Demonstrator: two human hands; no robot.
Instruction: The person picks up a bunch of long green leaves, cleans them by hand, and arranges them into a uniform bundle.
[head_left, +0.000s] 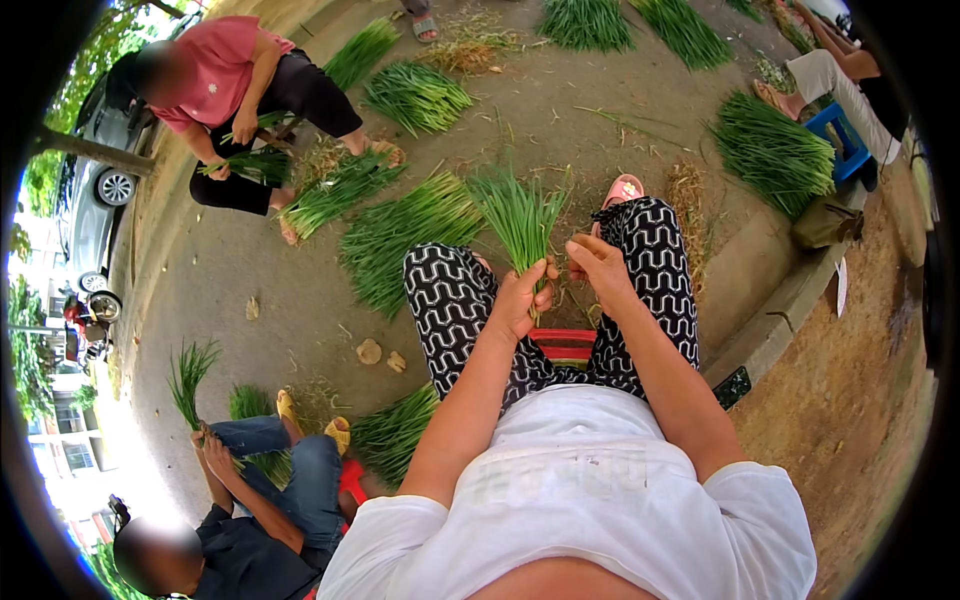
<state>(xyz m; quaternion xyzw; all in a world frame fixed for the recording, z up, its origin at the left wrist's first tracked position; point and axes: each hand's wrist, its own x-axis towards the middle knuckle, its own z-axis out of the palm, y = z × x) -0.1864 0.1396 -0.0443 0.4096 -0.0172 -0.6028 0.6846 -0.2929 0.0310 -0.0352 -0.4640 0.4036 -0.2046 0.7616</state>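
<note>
My left hand is closed around the pale stem ends of a bunch of green chives, whose leaves fan out away from me between my knees. My right hand is a little to the right of the bunch, near my right knee, with fingers bent and thumb close to the fingertips; whether something thin is between them I cannot tell. Just beyond my left knee lies a large heap of chives on the ground. Another heap lies to the left of my left thigh.
A person in a pink shirt handles chives at upper left; another in dark clothes holds a bunch at lower left. At upper right, a third sits by a blue stool and more chives. A curb with a phone runs along my right.
</note>
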